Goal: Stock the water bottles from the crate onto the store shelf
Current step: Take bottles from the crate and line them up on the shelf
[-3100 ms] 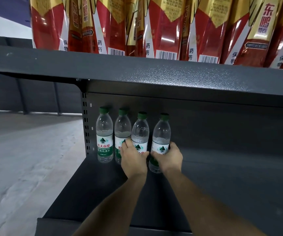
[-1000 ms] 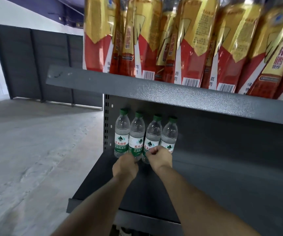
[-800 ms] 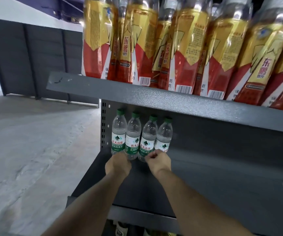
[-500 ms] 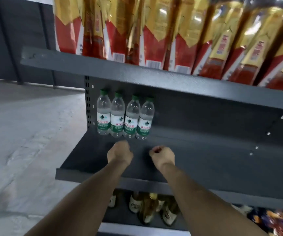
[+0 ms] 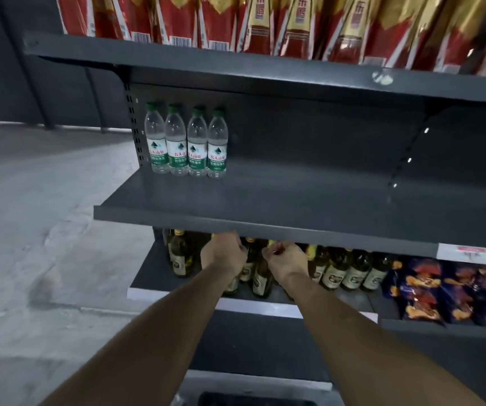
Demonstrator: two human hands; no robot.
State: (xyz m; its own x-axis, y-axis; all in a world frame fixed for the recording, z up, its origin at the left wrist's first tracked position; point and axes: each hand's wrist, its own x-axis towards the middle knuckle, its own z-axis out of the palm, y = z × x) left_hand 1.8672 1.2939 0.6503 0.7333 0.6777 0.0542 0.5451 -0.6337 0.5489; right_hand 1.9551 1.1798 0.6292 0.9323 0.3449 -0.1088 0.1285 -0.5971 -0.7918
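Note:
Several clear water bottles (image 5: 187, 143) with green caps and green-white labels stand upright in a row at the back left of the dark grey shelf (image 5: 265, 227). Both my hands are below the shelf's front edge, apart from the bottles. My left hand (image 5: 222, 254) is curled into a loose fist with nothing in it. My right hand (image 5: 285, 259) is also curled, holding nothing. The crate is only hinted at by a dark rim (image 5: 253, 399) at the bottom edge of the view.
Red-and-gold drink bottles (image 5: 265, 22) fill the shelf above. Dark glass bottles (image 5: 335, 268) line the shelf below, with snack bags (image 5: 446, 291) to their right. The water-bottle shelf is bare to the right of the row. Grey concrete floor (image 5: 31, 230) lies to the left.
Both hands let go of the bottles and pulled back and down off the shelf, fingers closing. The view has drawn away, showing the lower shelves.

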